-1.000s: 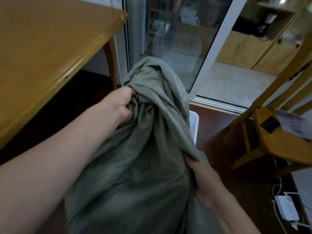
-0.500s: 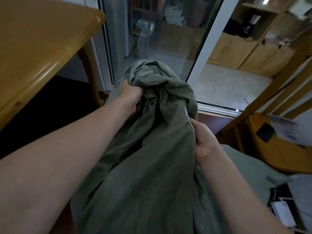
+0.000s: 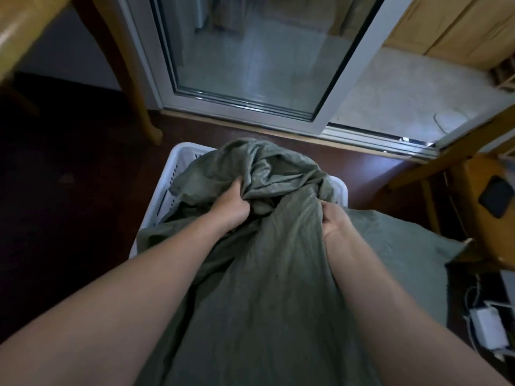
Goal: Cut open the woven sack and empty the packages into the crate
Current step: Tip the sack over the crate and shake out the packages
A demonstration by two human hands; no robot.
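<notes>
A grey-green woven sack fills the middle of the view, its bunched far end draped over a white slatted plastic crate on the floor. My left hand grips a fold of the sack near that far end. My right hand grips the cloth on the sack's right side, level with the crate's far right corner. The sack covers the crate's inside, so no packages show.
A wooden table leg stands left of the crate, before a sliding glass door. At right is a wooden chair with a dark phone on its seat. A white adapter with cables lies on the dark floor.
Both hands have lowered the sack's bunched end from up in front of the door down onto the crate. The view has tilted downward, and the crate now shows under the sack.
</notes>
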